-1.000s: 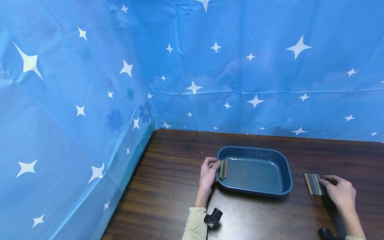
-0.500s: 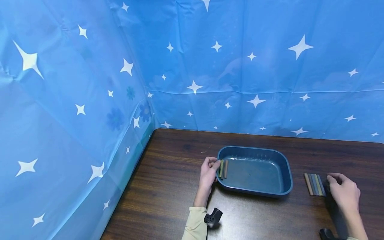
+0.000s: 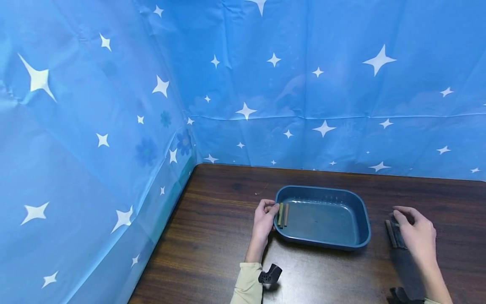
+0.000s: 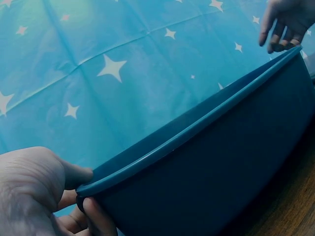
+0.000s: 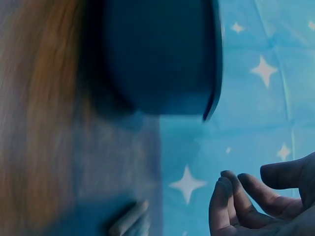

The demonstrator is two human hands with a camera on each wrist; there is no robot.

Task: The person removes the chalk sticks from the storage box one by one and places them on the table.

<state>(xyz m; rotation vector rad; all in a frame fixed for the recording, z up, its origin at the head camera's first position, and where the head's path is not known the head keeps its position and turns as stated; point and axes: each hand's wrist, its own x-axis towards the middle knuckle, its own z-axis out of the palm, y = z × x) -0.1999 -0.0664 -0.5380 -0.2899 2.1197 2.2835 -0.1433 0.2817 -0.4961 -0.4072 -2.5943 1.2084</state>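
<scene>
Presently: left hand (image 3: 263, 219) grips plastic tray (image 3: 319, 223), right hand (image 3: 418, 234) loose

The tray stands on the wood-grain tabletop (image 3: 216, 211), three sticks (image 3: 286, 215) inside beside the left hand, which pinches its rim. The right hand, thumb apart from curved fingers, hovers above partly hidden tabletop sticks (image 3: 390, 234).
</scene>
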